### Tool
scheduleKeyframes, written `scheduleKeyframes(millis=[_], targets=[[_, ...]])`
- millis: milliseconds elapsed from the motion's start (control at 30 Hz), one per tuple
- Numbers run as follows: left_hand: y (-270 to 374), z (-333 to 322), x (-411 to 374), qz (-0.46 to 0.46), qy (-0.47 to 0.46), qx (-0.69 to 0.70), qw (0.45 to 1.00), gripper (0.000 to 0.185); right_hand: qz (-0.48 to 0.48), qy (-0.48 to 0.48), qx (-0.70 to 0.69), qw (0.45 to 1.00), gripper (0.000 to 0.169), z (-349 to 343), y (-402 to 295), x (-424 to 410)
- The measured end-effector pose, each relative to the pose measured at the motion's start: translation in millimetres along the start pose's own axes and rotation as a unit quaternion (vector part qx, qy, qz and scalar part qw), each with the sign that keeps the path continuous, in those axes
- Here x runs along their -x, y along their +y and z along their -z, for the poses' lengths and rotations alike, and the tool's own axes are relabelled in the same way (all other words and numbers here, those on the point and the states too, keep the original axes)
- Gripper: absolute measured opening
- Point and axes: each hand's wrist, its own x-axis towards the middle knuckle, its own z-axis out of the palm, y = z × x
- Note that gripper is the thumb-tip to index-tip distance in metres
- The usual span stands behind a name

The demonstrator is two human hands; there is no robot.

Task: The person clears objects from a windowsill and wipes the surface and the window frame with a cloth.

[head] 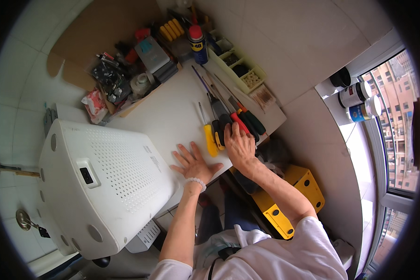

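Observation:
My left hand (197,168), wearing a bead bracelet (197,181), rests with spread fingers on the white tabletop (161,119), holding nothing. My right hand (239,144) lies over the handle ends of a row of hand tools; whether its fingers grip one is hidden. Between my hands lies a screwdriver with a yellow handle (210,140). Beside it are a black-and-yellow handle (218,135), a dark thick-handled tool (221,111), a red handle (238,121) and dark green handles (253,121). Left of my left hand lies a large white appliance housing (126,168) with a perforated panel and power socket (86,175).
A WD-40 can (198,49) stands at the back, near a compartment organizer (243,71) and cotton swabs (262,96). Electronic parts (112,77) and a grey box (152,54) crowd the back left. Yellow cases (294,196) sit below the table's right edge; bottles (355,94) stand on the windowsill.

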Motion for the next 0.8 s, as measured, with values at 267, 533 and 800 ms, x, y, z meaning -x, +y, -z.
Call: scheduleKeyframes(millis=[267,533,800], targets=[[0,-1,0,0.002,-0.008,0.002,1.0,0.136,0.038,0.002,0.001,0.999,0.052,2,7,1],[0,-7,-2,0.005,-0.008,-0.006,1.0,0.138,0.06,-0.015,0.003,0.998,0.049,11,5,0],[0,-6,-1,0.005,-0.001,-0.012,1.0,0.137,0.055,0.03,0.041,0.997,0.05,-2,8,4]])
